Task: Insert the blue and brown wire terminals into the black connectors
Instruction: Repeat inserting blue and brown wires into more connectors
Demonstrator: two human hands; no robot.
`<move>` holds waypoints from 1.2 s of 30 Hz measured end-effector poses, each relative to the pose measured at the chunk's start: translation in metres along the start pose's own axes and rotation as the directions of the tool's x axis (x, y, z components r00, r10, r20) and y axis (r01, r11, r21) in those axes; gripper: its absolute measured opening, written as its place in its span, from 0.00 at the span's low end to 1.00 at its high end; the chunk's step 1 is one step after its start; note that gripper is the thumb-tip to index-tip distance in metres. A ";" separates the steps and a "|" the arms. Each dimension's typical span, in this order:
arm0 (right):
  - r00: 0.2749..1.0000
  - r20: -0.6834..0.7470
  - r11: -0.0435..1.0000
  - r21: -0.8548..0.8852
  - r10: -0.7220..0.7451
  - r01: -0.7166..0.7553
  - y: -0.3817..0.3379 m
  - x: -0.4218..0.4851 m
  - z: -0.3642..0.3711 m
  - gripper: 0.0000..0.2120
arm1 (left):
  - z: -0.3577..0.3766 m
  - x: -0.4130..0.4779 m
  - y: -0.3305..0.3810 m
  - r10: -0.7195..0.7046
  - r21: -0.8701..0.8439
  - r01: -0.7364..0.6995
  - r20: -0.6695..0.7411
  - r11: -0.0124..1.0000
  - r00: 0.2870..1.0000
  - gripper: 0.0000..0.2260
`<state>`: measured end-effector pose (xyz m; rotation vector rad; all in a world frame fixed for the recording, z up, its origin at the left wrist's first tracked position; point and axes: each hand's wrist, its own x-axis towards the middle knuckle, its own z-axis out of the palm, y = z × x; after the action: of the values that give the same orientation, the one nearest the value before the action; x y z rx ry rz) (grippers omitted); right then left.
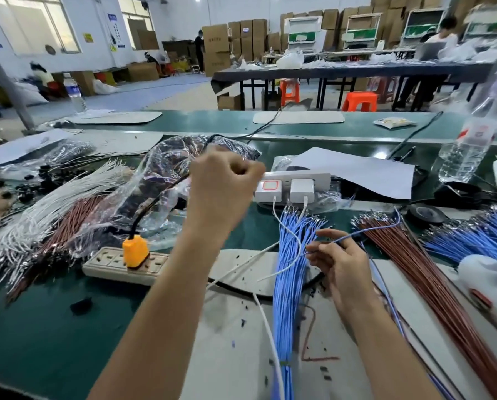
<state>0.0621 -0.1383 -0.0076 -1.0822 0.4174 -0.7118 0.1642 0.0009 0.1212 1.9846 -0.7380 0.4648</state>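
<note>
My left hand [224,183] is raised over the bench with its fingers curled into a fist, just in front of a clear plastic bag [160,166]; nothing shows inside the fist. My right hand [339,258] pinches a single blue wire [383,228] that arcs up to the right. A bundle of blue wires [287,284] lies just left of that hand, and a bundle of brown wires [432,281] lies to its right. Loose black connectors [43,179] are heaped at the far left.
A beige power strip with an orange plug [134,251] lies front left. A white strip with two chargers [295,187] sits behind the blue wires. White and brown wire bundles [53,215] fill the left. A water bottle [466,145] and black tape roll [425,215] stand right.
</note>
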 end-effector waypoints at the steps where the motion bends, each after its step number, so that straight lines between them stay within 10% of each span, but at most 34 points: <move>1: 1.000 0.000 1.000 -0.009 0.002 -0.002 0.001 0.002 0.000 0.10 | 0.019 -0.011 0.003 0.005 -0.139 0.004 0.066 0.990 0.998 0.12; 10: 0.983 0.169 0.996 -0.065 0.076 -0.066 0.007 0.016 -0.011 0.11 | 0.110 -0.074 -0.034 -0.213 -0.626 0.389 0.339 0.676 0.916 0.09; 18: 0.990 0.129 0.998 0.006 0.066 -0.067 0.002 0.009 -0.013 0.08 | 0.113 -0.080 -0.033 -0.068 -0.595 0.225 0.274 0.771 0.959 0.12; 25: 0.921 -0.095 0.900 -0.271 -0.379 0.342 -0.018 -0.006 -0.009 0.11 | 0.114 -0.080 -0.033 -0.043 -0.546 0.212 0.305 0.810 0.951 0.11; 36: 0.806 0.063 0.738 -0.365 -0.589 0.568 -0.033 -0.019 -0.010 0.09 | 0.114 -0.080 -0.034 -0.029 -0.531 0.225 0.352 0.817 0.936 0.09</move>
<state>0.0318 -0.1412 0.0173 -1.5841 0.2582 -1.2594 0.1299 -0.0604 -0.0038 1.5358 -0.8233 -0.1756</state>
